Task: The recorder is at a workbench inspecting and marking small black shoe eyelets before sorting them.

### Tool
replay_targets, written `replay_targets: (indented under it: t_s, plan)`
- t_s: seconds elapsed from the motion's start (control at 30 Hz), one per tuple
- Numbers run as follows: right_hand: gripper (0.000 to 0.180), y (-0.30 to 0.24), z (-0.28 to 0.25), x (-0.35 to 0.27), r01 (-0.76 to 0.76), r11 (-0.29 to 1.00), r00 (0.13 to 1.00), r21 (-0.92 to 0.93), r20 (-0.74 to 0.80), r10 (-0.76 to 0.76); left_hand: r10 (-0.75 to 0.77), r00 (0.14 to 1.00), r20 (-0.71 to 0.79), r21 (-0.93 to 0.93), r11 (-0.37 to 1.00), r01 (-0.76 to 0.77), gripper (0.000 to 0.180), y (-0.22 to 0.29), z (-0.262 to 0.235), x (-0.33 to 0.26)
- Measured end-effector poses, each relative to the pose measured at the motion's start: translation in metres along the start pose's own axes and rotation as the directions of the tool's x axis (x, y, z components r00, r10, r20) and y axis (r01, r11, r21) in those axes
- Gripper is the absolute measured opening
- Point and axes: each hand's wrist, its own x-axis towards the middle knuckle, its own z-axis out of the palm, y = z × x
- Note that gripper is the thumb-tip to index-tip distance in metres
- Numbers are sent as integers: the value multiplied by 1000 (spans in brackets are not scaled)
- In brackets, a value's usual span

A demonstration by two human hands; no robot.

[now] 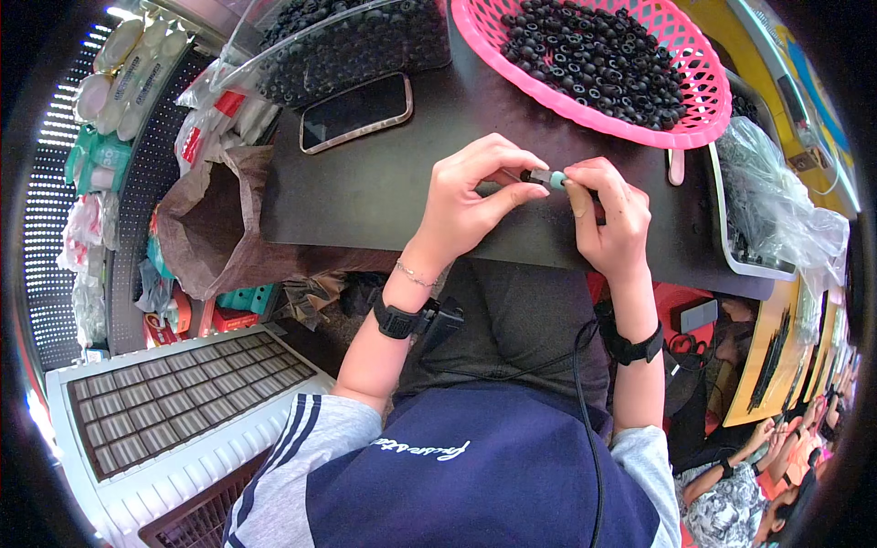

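Below left hand (464, 194) and right hand (618, 208), use the dark tabletop (361, 196) as backstop; beyond, avoid bumping the pink lattice basket (630, 134). Between, hold the tiny black-and-teal cylinder (554, 178) straight, pinched left by black end, right by teal.

**A packed, brightly lit workroom**

A dark, smooth-faced tabletop (365, 196) spans the middle, its edges bowed by the lens. On the left stands a dark perforated panel (142, 228) with clear and white plastic packets (128, 78) hanging about it; farther out, rows of bright white dots stud a second perforated surface (47, 210). At the lower left sits a boxy white plastic appliance (183, 397) with a brown gridded front. To the right, a tan-yellow work surface (742, 406) curves along the rim, and a yellow surface (763, 59) shows at the upper right. White glare (41, 425) edges the left rim.
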Motion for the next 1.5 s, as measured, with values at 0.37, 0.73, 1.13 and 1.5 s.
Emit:
replay_targets:
  t_s: [0.37,0.73,1.13,1.5]
  plan:
    - [11,1,-2,0,-7,1000,1000,11,12,7,-2,1000,-5,-1,1000,2,22,0,2,0]
    - [11,-1,-2,-1,-66,997,997,48,31,65,-5,1000,9,-15,1000,5,21,-3,1,0]
    - [15,2,-2,0,-12,1000,994,-5,-113,11,-8,1000,-29,-102,995,5,21,-3,1,-2]
    - [17,3,-1,-1,-34,999,992,-13,-123,33,-84,991,-104,-262,964,54,11,0,5,-3]
